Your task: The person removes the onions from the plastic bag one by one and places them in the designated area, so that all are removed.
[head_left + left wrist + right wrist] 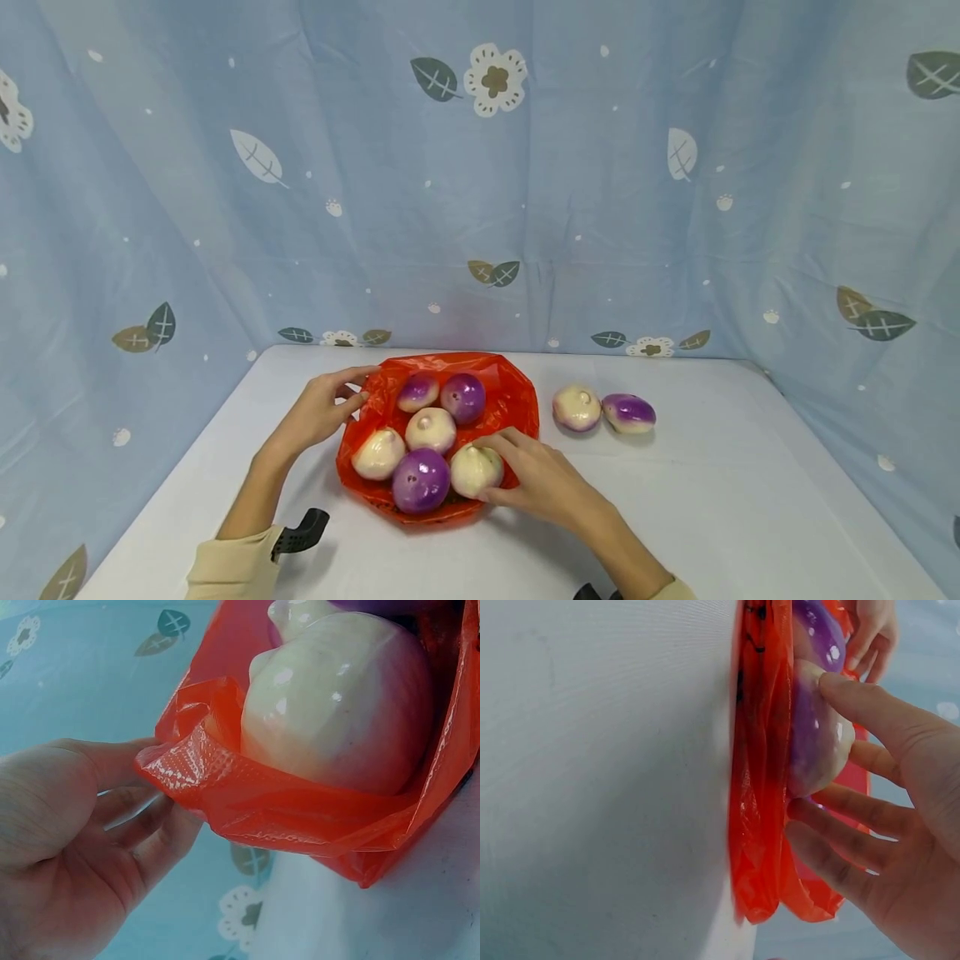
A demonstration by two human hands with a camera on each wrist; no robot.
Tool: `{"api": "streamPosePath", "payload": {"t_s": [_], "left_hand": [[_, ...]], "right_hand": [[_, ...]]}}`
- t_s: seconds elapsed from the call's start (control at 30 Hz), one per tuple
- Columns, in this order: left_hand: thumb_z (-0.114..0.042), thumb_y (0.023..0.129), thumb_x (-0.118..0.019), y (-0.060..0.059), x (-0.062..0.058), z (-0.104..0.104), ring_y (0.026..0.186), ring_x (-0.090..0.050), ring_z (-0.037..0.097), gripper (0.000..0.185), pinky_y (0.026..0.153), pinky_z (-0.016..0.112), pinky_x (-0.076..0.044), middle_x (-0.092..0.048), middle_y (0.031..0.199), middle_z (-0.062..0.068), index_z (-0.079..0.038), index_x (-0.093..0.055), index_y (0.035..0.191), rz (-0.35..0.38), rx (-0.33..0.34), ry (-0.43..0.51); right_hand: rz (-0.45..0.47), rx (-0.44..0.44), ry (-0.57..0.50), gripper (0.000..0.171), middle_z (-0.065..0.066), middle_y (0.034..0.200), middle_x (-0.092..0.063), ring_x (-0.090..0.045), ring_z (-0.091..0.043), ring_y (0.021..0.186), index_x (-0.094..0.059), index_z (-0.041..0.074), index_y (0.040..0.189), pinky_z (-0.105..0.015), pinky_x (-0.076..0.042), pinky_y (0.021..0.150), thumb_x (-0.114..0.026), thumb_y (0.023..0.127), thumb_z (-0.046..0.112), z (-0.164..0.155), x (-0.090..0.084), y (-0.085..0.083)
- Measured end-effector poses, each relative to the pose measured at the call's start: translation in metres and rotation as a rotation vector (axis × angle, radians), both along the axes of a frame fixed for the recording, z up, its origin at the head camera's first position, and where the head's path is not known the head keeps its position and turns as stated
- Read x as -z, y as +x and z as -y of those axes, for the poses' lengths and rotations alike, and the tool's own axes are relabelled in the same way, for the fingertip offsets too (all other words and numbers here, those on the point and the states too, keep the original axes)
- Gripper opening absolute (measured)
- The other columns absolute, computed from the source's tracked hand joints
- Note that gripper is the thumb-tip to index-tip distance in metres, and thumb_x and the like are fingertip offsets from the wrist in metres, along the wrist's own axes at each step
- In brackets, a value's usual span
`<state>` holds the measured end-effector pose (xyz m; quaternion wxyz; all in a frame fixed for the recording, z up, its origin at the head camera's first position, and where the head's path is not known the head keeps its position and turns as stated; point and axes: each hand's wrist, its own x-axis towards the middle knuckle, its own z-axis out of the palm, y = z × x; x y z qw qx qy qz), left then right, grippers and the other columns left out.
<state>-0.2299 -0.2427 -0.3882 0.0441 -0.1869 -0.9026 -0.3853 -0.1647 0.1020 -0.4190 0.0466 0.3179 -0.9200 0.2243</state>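
A red plastic bag (519, 396) lies opened on the table with several glossy purple-and-white turnips in it. My left hand (318, 410) is at the bag's left side. In the left wrist view its fingers pinch the folded edge of the red film, close beside a pale turnip (337, 705). With thumb and fingers around it, my right hand (547, 479) holds the white turnip (474, 473) at the bag's front right. A purple turnip (421, 481) sits just left of that one. In the right wrist view, the ring and little fingers reach along the bag's rim.
Two more turnips lie on the white table (720, 475) right of the bag: a mostly white one (576, 407) and a purple-sided one (629, 413), side by side. A blue patterned cloth (480, 192) hangs behind the table and along its sides.
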Motion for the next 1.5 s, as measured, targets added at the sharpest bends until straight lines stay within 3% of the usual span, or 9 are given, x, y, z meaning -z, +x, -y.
{"api": "streamPosePath", "payload": {"t_s": [0.63,0.93,1.2,1.5], "left_hand": [[0.0,0.093,-0.06,0.0033,0.0019,-0.0017,0.078,-0.068,0.02,0.043,0.058,0.023,-0.057,-0.067,0.111,0.021,-0.007,-0.057,0.136,-0.004,-0.012,0.003],[-0.002,0.094,-0.06,-0.001,-0.0016,-0.002,0.082,-0.069,0.023,0.043,0.058,0.023,-0.057,-0.067,0.113,0.021,-0.008,-0.056,0.137,-0.007,0.0,0.0],[-0.001,0.094,-0.059,-0.0008,-0.0021,-0.0011,0.083,-0.069,0.024,0.043,0.058,0.023,-0.057,-0.067,0.114,0.022,-0.007,-0.056,0.137,0.011,0.005,0.002],[-0.001,0.094,-0.059,-0.0012,-0.0019,-0.0013,0.084,-0.069,0.025,0.043,0.058,0.023,-0.057,-0.067,0.112,0.021,-0.007,-0.056,0.137,0.009,0.003,0.001]], "right_hand": [[0.013,0.005,0.001,0.059,0.004,0.12,-0.062,-0.065,-0.013,0.102,-0.057,0.027,0.131,-0.038,-0.058,0.089,-0.077,0.08,0.049,0.0013,0.0009,0.0018],[-0.029,0.008,-0.015,0.06,0.004,0.117,-0.063,-0.066,-0.013,0.101,-0.058,0.025,0.129,-0.037,-0.059,0.088,-0.08,0.078,0.045,0.0005,0.0027,-0.0019],[0.016,0.006,-0.019,0.06,0.002,0.119,-0.062,-0.067,-0.016,0.102,-0.057,0.024,0.131,-0.038,-0.058,0.089,-0.08,0.079,0.044,0.001,0.0039,-0.002],[-0.033,-0.006,-0.025,0.059,0.003,0.118,-0.063,-0.067,-0.014,0.1,-0.058,0.023,0.129,-0.038,-0.058,0.089,-0.08,0.078,0.044,-0.0017,0.0019,-0.0012]]}}
